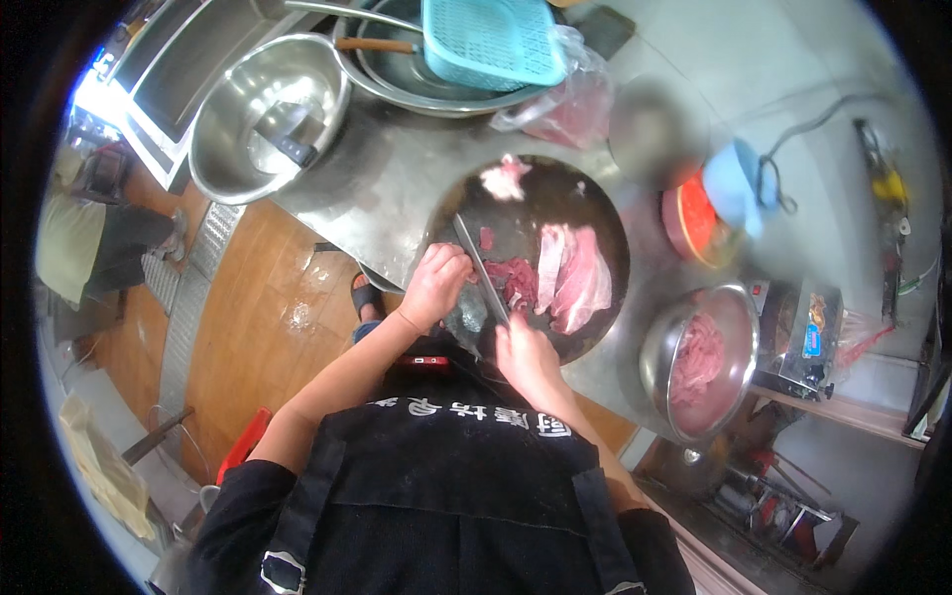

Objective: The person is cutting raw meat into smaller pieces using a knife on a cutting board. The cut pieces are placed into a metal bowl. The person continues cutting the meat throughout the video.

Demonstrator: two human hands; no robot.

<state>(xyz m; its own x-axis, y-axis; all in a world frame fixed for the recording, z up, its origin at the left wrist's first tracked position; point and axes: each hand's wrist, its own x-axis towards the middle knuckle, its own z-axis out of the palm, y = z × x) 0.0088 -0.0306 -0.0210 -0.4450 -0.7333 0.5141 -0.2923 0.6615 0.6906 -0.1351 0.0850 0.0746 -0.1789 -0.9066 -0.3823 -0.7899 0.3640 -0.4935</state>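
Note:
My right hand [529, 358] grips the handle end of a kitchen knife [480, 264], its blade slanting up and left across a round dark cutting board [513, 204]. My left hand [439, 281] has its fingers curled beside the blade's left side. Whether meat lies under those fingertips is hidden. Just right of the blade is a small heap of dark red sliced meat [517, 281], with a small loose piece [486, 238] above it. Larger pale pink meat slabs [584, 279] lie at the board's right. Whitish fatty trimmings [506, 178] sit near its far edge.
A steel bowl [212, 167] with another knife [286, 147] inside stands at left. Behind are a turquoise basket [491, 44] on a large basin and a plastic bag of meat [573, 111]. At right, a steel bowl [747, 357] holds sliced meat [698, 361]. A person [97, 238] stands far left.

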